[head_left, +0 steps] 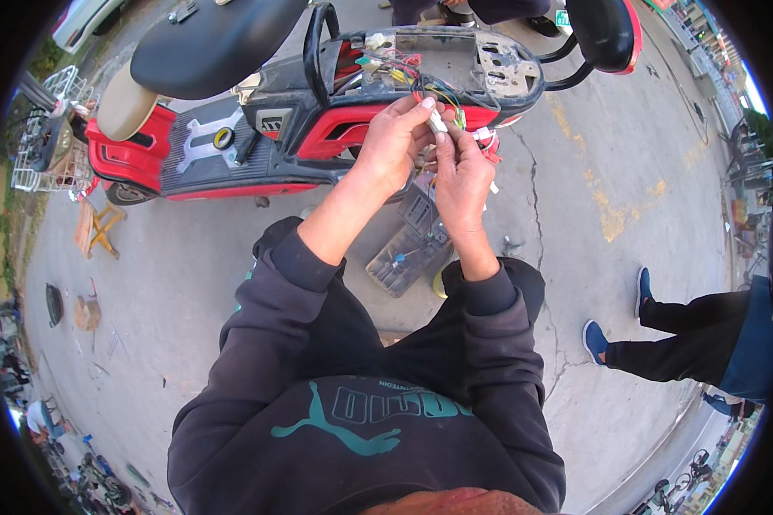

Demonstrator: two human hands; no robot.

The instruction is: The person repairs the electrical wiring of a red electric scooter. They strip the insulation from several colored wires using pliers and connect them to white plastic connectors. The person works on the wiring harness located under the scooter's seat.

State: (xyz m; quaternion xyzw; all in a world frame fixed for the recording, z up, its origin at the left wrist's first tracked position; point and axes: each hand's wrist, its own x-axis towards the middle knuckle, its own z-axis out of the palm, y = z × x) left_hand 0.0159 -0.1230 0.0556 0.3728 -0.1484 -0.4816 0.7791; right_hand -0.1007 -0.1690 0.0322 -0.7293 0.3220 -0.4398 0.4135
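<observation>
My left hand (393, 144) is closed, its thumb and fingers pinching a white wire connector (438, 123) at its upper end. The fingers of my right hand (462, 178) grip the lower end of the same connector, so both hands meet on it. A bundle of coloured wires (421, 77) runs from the connector up into the opened rear body of a red electric scooter (318, 133). More loose wires with white plugs (487, 137) hang beside my right hand. Exactly how the fingertips sit on the connector is partly hidden.
A dark open toolbox (404, 257) lies on the ground between my knees. The scooter's black seat (215, 43) is tipped up at left. A roll of tape (223, 138) rests on the footboard. A person in blue shoes (594, 342) stands at right; another is beyond the scooter.
</observation>
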